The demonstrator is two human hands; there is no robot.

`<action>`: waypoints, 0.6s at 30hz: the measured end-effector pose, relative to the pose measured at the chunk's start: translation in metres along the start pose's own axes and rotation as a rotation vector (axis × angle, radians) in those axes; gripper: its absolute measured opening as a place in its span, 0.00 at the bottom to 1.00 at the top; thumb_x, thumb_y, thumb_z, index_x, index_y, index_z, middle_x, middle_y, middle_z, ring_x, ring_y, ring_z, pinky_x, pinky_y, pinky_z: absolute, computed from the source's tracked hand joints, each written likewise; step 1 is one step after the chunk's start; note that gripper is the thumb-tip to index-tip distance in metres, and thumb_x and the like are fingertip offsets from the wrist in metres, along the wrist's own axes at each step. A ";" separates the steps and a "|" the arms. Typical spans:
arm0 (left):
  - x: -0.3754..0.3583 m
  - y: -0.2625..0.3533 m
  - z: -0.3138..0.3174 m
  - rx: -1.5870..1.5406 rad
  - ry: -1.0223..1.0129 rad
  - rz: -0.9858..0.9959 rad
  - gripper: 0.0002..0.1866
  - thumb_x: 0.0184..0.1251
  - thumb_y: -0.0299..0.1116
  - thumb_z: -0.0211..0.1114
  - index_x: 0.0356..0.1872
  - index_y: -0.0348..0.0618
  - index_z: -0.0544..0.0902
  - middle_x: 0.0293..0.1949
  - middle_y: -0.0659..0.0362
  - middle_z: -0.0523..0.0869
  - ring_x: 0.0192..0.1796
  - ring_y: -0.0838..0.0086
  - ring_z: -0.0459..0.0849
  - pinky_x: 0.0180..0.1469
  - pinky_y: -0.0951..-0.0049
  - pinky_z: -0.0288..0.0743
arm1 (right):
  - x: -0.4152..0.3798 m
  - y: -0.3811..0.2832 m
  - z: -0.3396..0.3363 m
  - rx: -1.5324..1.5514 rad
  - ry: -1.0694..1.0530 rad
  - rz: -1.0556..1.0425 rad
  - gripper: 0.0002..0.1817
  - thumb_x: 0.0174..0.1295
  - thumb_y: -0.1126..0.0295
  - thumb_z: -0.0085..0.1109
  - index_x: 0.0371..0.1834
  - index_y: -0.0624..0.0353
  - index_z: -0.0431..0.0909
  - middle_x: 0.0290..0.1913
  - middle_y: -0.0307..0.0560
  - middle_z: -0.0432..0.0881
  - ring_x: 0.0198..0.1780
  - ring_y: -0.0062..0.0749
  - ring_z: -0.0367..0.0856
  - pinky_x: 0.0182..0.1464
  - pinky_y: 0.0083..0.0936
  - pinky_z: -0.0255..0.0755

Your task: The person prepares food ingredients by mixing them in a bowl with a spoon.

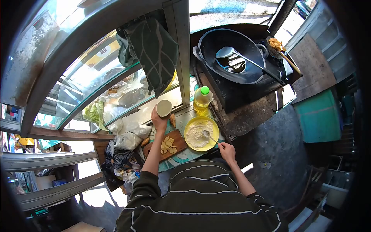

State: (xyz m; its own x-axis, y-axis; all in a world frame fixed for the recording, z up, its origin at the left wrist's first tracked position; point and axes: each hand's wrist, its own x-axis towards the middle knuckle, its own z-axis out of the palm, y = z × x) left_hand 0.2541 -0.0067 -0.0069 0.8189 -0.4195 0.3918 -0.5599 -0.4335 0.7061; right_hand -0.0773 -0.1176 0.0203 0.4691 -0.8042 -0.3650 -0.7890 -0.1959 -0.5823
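Note:
My left hand (pixel 159 120) is closed around a pale cup (pixel 164 108), raised above the work surface to the left of the bowl. My right hand (pixel 227 151) grips the handle of a metal spoon (pixel 208 135), whose head rests in thick, pale batter (pixel 196 134). That batter sits in a yellow bowl (pixel 187 144). Left of the bowl, beneath my left forearm, lies a wooden cutting board (pixel 177 138) with several pale yellow slices (pixel 168 145) on it. Behind the bowl stands a bottle of yellow oil (pixel 201 101) with a green cap.
A large black wok (pixel 210 42) sits on the stove at the back right, with a long-handled metal spatula (pixel 226 52) in it. Beside it, a strainer holds browned food (pixel 276 44). A glass case (pixel 127 77) with a hanging dark cloth (pixel 152 54) and plastic bags (pixel 129 140) flank the left.

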 end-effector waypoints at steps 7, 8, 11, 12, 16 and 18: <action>-0.044 0.043 -0.023 -0.021 -0.294 0.248 0.33 0.31 0.28 0.71 0.49 0.44 0.74 0.42 0.54 0.80 0.47 0.56 0.75 0.50 0.61 0.69 | 0.005 0.007 -0.003 0.004 0.071 -0.048 0.14 0.56 0.57 0.55 0.31 0.56 0.82 0.21 0.53 0.78 0.26 0.46 0.79 0.28 0.35 0.69; -0.050 0.047 -0.024 0.020 -0.359 0.244 0.31 0.33 0.28 0.69 0.49 0.46 0.74 0.43 0.56 0.80 0.47 0.58 0.75 0.48 0.61 0.68 | 0.005 0.007 -0.004 0.001 0.069 -0.046 0.14 0.56 0.57 0.55 0.31 0.56 0.82 0.21 0.54 0.78 0.26 0.46 0.79 0.28 0.35 0.69; -0.062 0.048 -0.019 0.080 -0.421 0.271 0.29 0.37 0.30 0.67 0.50 0.47 0.74 0.45 0.58 0.79 0.49 0.61 0.74 0.49 0.61 0.66 | 0.005 0.008 -0.006 -0.006 0.066 -0.043 0.15 0.56 0.57 0.55 0.31 0.57 0.82 0.22 0.54 0.79 0.27 0.46 0.80 0.29 0.35 0.70; -0.063 0.054 -0.021 0.080 -0.422 0.271 0.29 0.37 0.30 0.67 0.50 0.47 0.74 0.45 0.58 0.79 0.49 0.61 0.74 0.49 0.61 0.66 | 0.004 0.008 -0.006 -0.011 0.067 -0.042 0.15 0.56 0.57 0.55 0.32 0.57 0.82 0.23 0.54 0.79 0.28 0.47 0.80 0.30 0.35 0.70; -0.071 0.062 -0.024 0.183 -0.472 0.344 0.30 0.39 0.32 0.67 0.51 0.49 0.73 0.47 0.61 0.77 0.52 0.64 0.72 0.51 0.61 0.62 | 0.003 0.011 -0.004 -0.012 0.071 -0.041 0.15 0.56 0.57 0.55 0.32 0.57 0.82 0.23 0.54 0.79 0.28 0.47 0.80 0.30 0.35 0.70; -0.075 0.062 -0.023 0.201 -0.480 0.365 0.30 0.39 0.32 0.68 0.51 0.49 0.72 0.48 0.61 0.77 0.52 0.64 0.72 0.51 0.61 0.61 | 0.002 0.011 -0.003 -0.023 0.062 -0.036 0.15 0.56 0.57 0.55 0.32 0.57 0.82 0.24 0.54 0.79 0.28 0.47 0.80 0.30 0.35 0.70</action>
State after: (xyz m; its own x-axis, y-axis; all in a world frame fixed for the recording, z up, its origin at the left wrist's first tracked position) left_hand 0.1611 0.0159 0.0214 0.4492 -0.8590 0.2458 -0.8434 -0.3168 0.4340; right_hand -0.0864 -0.1229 0.0157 0.4723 -0.8294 -0.2983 -0.7814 -0.2374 -0.5771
